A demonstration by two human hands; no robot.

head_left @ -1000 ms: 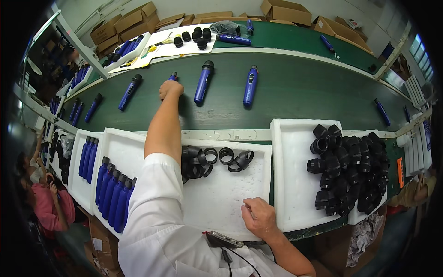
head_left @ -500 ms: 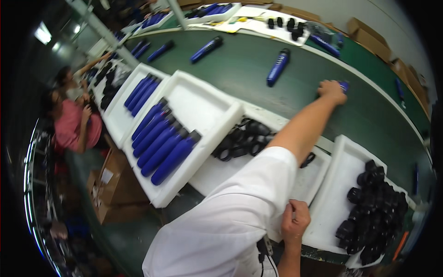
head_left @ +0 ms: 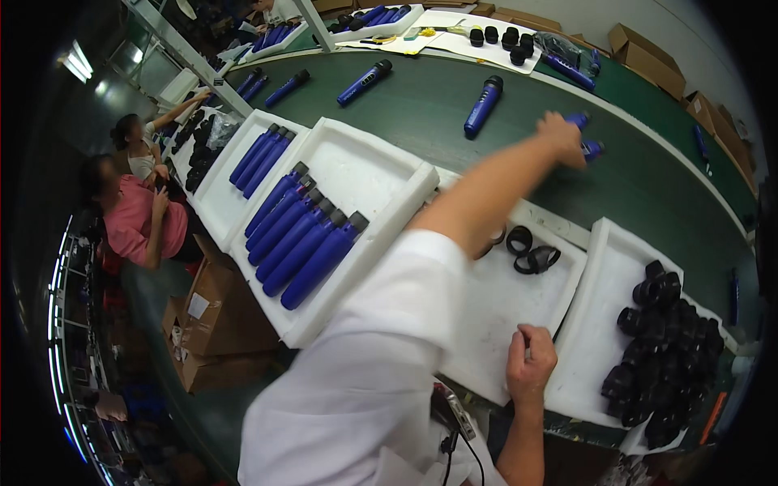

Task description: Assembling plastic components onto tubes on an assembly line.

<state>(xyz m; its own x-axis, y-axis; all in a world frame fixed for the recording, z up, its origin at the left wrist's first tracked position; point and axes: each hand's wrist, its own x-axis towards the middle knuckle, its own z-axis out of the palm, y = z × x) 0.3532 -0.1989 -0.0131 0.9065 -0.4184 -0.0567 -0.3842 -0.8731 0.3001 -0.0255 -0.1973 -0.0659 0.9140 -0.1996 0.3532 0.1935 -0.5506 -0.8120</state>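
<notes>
My left hand (head_left: 562, 139) reaches out over the green belt at the end of a white sleeve, smeared by motion. Its fingers curl round a blue microphone (head_left: 593, 150); a second blue piece (head_left: 577, 121) shows just beyond the fingers, and I cannot tell whether it is gripped too. My right hand (head_left: 532, 362) is a loose fist over the near part of a white foam tray (head_left: 494, 348), with nothing visible in it. Black rings (head_left: 536, 259) lie at that tray's far end, partly behind my left arm. Another blue microphone (head_left: 484, 107) lies on the belt, left of my left hand.
Left, a foam tray (head_left: 356, 162) holds several blue microphones (head_left: 312, 255). Right, another foam tray (head_left: 579, 356) carries a heap of black parts (head_left: 660, 348). The green belt (head_left: 429, 89) crosses beyond with more microphones. Two people work at the left; cardboard boxes (head_left: 231, 316) stand below.
My left hand has drawn back slightly to the left, and two blue pieces now show at its fingers instead of one. The view has shifted a little. My right hand stays curled.
</notes>
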